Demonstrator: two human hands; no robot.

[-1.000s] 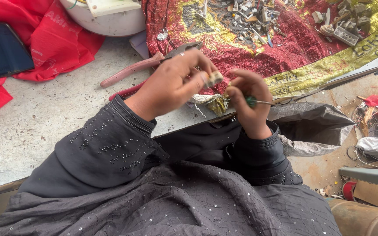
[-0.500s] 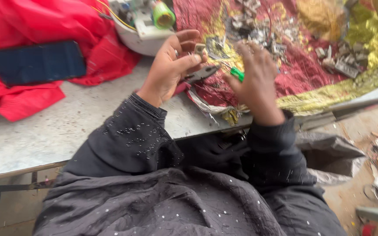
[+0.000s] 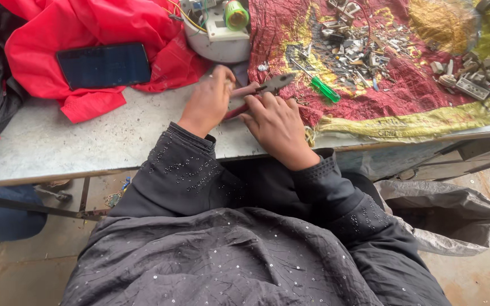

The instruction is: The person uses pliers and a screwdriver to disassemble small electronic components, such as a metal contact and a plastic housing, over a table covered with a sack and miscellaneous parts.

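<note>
Both my hands meet on a pair of red-handled pliers [image 3: 269, 86] at the near edge of the grey table [image 3: 86, 141]. My left hand [image 3: 208, 102] is closed over the handles from the left. My right hand [image 3: 276, 122] lies over them from the right, fingers on the upper handle and thumb under it. The metal jaws point right onto a red and gold cloth [image 3: 404, 96]. A green-handled screwdriver [image 3: 324, 89] lies loose on that cloth just right of the jaws, and neither hand touches it.
A pile of small metal parts [image 3: 358, 45] covers the cloth's far side. Behind my left hand stands a white round housing [image 3: 216, 39] with a green spool [image 3: 236, 14]. A dark phone [image 3: 103, 65] rests on red fabric at the left. A grey bag [image 3: 449, 209] hangs below the table's right side.
The green screwdriver has left my right hand and now lies on the cloth. Both hands have dropped to the tabletop and closed on the pliers. The view has tilted toward the table.
</note>
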